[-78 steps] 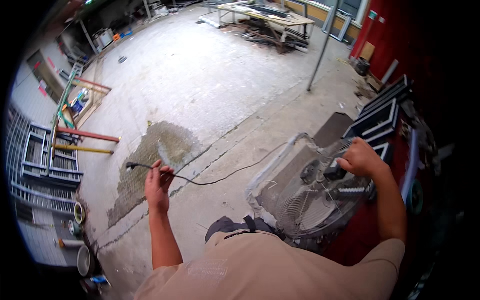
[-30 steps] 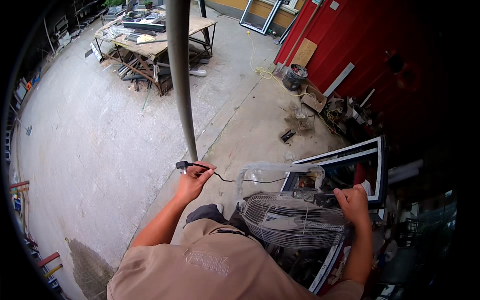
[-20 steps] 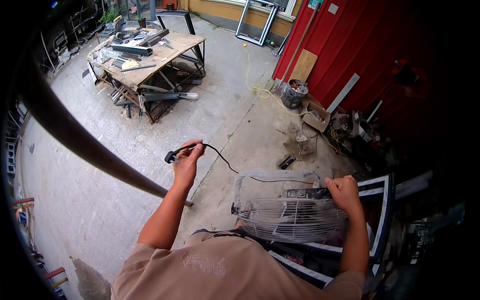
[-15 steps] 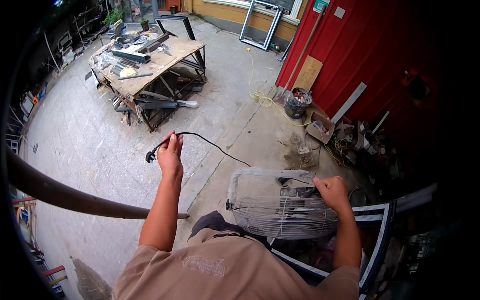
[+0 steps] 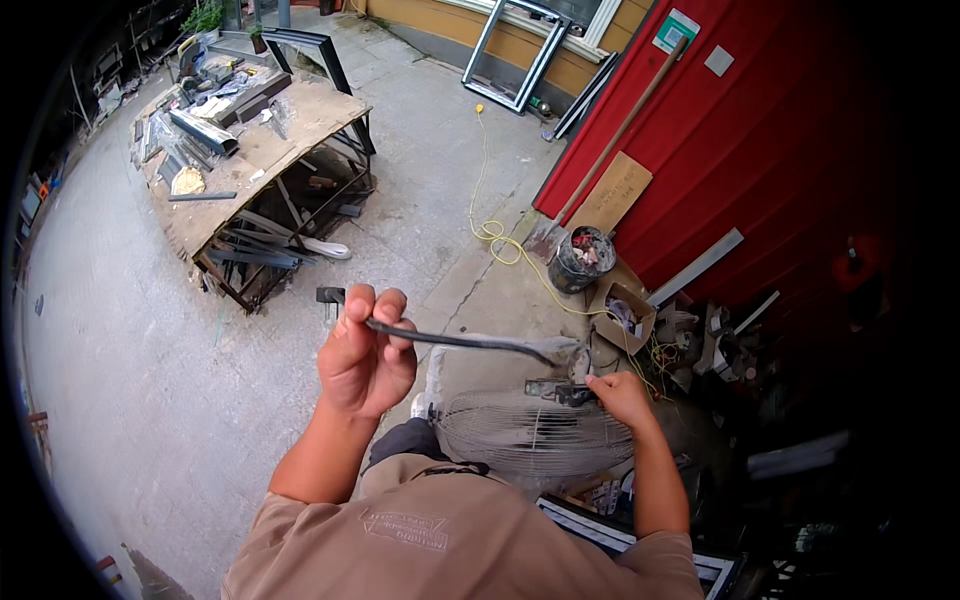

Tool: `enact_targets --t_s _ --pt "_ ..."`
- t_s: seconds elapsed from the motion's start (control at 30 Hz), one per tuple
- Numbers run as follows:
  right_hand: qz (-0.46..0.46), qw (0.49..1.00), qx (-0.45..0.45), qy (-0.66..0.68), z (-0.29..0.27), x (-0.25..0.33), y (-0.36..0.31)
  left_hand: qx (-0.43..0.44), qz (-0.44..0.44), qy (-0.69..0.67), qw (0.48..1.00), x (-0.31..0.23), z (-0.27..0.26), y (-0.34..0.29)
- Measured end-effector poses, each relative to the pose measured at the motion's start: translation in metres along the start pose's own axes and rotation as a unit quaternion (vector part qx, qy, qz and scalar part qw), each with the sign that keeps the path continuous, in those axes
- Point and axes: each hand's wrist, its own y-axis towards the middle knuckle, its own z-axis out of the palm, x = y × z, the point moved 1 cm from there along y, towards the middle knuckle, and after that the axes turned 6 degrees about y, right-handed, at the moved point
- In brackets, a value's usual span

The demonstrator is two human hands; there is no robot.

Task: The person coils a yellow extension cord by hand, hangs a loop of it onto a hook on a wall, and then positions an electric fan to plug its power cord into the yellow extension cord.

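My left hand (image 5: 366, 352) is raised in front of my chest, its fingers closed around a black power cord (image 5: 462, 343). The plug (image 5: 330, 295) sticks out on the left side of that hand. From the fingers the cord runs right to a floor fan (image 5: 530, 435) with a dusty wire cage and a bent grey tube stand (image 5: 437, 370). My right hand (image 5: 622, 397) is closed on the stand's right side, beside a dark block on the fan. Part of the fan's lower side is hard to make out.
A worktable (image 5: 325, 112) loaded with metal profiles stands at the far left. Along the red wall (image 5: 740, 150) are a bucket (image 5: 570, 270), a cardboard box (image 5: 612, 300) and a long wooden handle (image 5: 625, 125). A yellow cable (image 5: 484, 190) lies on the floor. Framed panes (image 5: 600, 528) lie near my right.
My left hand has come nearer to me and rightward with the cord, which now stretches straighter toward the fan. The view has shifted, and the fan sits a little further left in it.
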Motion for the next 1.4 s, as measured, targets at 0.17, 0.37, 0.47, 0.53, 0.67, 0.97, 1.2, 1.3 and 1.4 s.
enact_targets --t_s 0.17,0.37,0.47,0.53,0.67,0.97,1.2,1.3,1.4 --pt "0.058 0.998 0.040 -0.007 -0.007 0.011 0.147 0.044 -0.120 -0.012 0.992 0.001 -0.030 0.109" --pt "0.035 0.996 0.043 0.073 -0.016 0.008 0.329 0.135 -0.111 0.001 0.985 -0.030 -0.106 0.236" --pt "0.025 0.993 0.051 0.105 -0.013 0.014 0.419 0.070 -0.093 0.062 0.991 -0.049 -0.160 0.279" --pt "0.065 0.985 0.047 0.155 -0.011 0.026 0.480 0.023 -0.080 0.087 0.993 -0.061 -0.198 0.309" --pt "0.157 0.950 0.046 0.265 -0.009 0.014 0.585 -0.043 -0.044 0.095 0.994 -0.076 -0.258 0.375" --pt "0.247 0.926 0.003 0.287 -0.018 0.045 0.835 -0.126 -0.040 0.107 0.985 -0.159 -0.446 0.519" --pt "0.323 0.881 -0.096 0.333 -0.033 0.055 0.998 -0.134 -0.111 0.125 0.977 -0.218 -0.593 0.717" --pt "0.355 0.851 -0.091 0.375 -0.036 0.046 1.078 -0.162 -0.163 0.125 0.965 -0.237 -0.641 0.806" --pt "0.356 0.845 -0.083 0.390 -0.040 0.048 1.164 -0.193 -0.196 0.136 0.952 -0.250 -0.700 0.885"
